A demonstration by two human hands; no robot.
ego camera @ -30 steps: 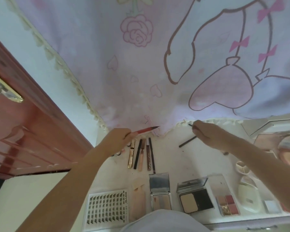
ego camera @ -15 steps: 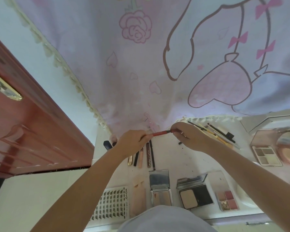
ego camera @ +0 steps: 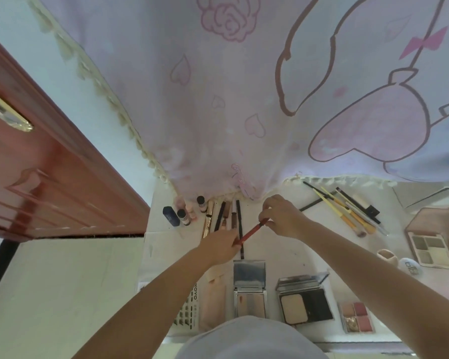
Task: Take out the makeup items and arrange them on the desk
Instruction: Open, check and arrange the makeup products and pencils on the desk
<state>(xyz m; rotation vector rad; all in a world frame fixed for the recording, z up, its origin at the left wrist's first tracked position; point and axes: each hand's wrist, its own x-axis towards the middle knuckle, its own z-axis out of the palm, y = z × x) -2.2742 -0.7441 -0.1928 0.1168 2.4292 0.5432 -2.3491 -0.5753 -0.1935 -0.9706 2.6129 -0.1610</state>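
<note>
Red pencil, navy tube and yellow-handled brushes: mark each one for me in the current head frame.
red pencil (ego camera: 250,232): head view, middle of its shaft between the hands.
navy tube (ego camera: 171,216): head view, centre of its body.
yellow-handled brushes (ego camera: 340,211): head view, on a yellow handle.

A thin printed cloth curtain (ego camera: 244,104) hangs beside a glossy wooden door (ego camera: 49,177); the compact lid (ego camera: 249,273) looks mirrored, perhaps metal.

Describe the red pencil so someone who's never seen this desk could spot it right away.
Find the white desk below the pink curtain. Near its middle, both hands meet over a row of dark pens. The red pencil is held slanted between the left hand and right hand, the only red stick there.
</note>
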